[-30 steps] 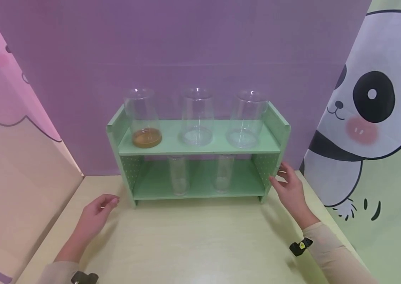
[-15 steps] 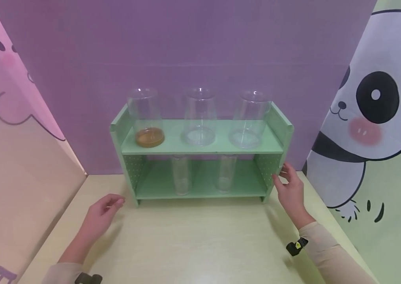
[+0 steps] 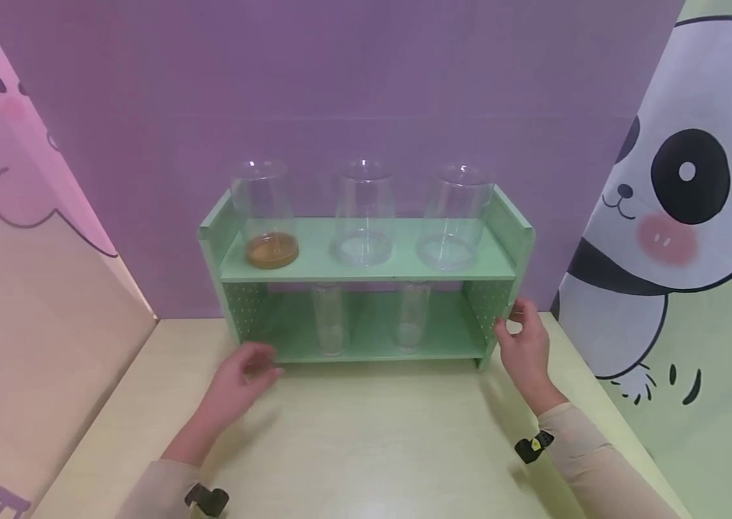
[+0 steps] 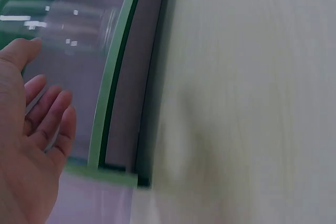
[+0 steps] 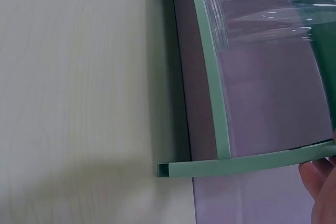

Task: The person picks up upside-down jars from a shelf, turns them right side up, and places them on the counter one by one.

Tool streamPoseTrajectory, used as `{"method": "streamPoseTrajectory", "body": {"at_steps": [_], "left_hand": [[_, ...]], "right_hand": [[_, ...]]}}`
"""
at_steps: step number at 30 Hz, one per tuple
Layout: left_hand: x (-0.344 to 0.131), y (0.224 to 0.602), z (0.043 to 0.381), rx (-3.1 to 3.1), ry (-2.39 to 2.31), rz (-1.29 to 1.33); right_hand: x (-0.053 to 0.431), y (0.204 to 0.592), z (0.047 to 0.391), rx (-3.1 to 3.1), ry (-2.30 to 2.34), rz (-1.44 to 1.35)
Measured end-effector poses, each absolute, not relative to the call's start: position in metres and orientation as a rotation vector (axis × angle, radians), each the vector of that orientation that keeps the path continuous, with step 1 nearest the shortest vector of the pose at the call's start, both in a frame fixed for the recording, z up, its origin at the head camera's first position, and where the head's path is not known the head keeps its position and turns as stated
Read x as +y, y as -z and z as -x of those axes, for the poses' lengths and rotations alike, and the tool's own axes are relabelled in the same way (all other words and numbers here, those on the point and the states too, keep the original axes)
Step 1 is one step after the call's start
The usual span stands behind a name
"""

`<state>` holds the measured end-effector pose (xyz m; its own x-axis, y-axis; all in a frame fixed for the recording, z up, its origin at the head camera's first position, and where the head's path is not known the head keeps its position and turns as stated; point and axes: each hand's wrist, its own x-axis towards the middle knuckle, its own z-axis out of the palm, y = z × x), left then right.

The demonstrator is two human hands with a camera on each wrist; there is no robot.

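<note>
Nearest us are two black wrist devices (image 3: 207, 499), one on each sleeve, the left one partly cut off by the bottom of the head view. Of the two hands, the left hand (image 3: 234, 388) holds nothing, its fingers loosely bent and thumb apart; it covers the shelf's lower left corner, and we cannot tell whether it touches. The right hand (image 3: 524, 353) pinches the edge of the right side panel (image 3: 514, 263), some fingers hidden behind it. Between the forearms the tabletop (image 3: 366, 432) gives room up to the front of the green shelf (image 3: 366, 278), with narrower strips beside it. On its lower board we count two slim clear vessels (image 3: 331, 324), well apart, their tops hard to make out under the upper board. Above stand three wider clear vessels (image 3: 364, 209) in a row, upright, gaps between them; the leftmost has a brown bottom (image 3: 271, 251), contents or base, we cannot say. Behind rises one purple backdrop (image 3: 366, 72); a painted panda (image 3: 686, 176) is cut off at right.
</note>
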<state>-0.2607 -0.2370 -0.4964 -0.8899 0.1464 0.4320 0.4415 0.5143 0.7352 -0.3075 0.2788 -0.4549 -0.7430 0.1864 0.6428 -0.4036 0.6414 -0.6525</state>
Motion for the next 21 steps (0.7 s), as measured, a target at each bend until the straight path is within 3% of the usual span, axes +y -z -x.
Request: {"method": "streamPoseTrajectory", "body": {"at_steps": [21], "left_hand": [[-0.172, 0.488, 0.310, -2.480, 1.490, 0.363]], "right_hand": [[0.282, 0.456, 0.313, -2.196, -0.992, -0.178]]}}
